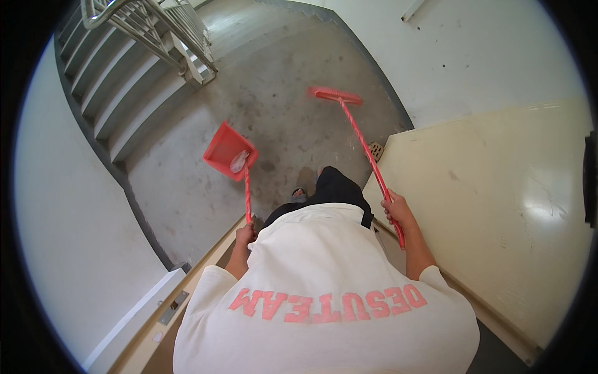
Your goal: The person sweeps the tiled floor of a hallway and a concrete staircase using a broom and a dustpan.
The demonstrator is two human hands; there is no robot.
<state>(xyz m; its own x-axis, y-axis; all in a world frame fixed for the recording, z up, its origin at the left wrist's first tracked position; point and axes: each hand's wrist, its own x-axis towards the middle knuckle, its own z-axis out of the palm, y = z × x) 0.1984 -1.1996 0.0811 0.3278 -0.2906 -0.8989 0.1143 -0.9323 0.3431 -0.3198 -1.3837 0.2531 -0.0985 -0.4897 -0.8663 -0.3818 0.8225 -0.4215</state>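
Observation:
My left hand [245, 234] grips the top of a red striped handle belonging to a red plastic dustpan [219, 148]. A crumpled piece of clear plastic [239, 161] lies inside the pan, close to the handle. On the other side, my right hand [397, 208] is wrapped around the red handle of a push broom [362, 135]. Its red bristle head [336, 95] is out ahead over the grey floor, near the right wall, and its left end is blurred. Whether the dustpan touches the floor I cannot tell.
Concrete stairs [135, 98] with a metal railing [145, 32] rise at the left. More steps lie at the far end of the floor [289, 126]. A cream door [481, 196] stands at my right, with a small perforated block [375, 150] by its edge. The door frame [187, 285] passes my left side.

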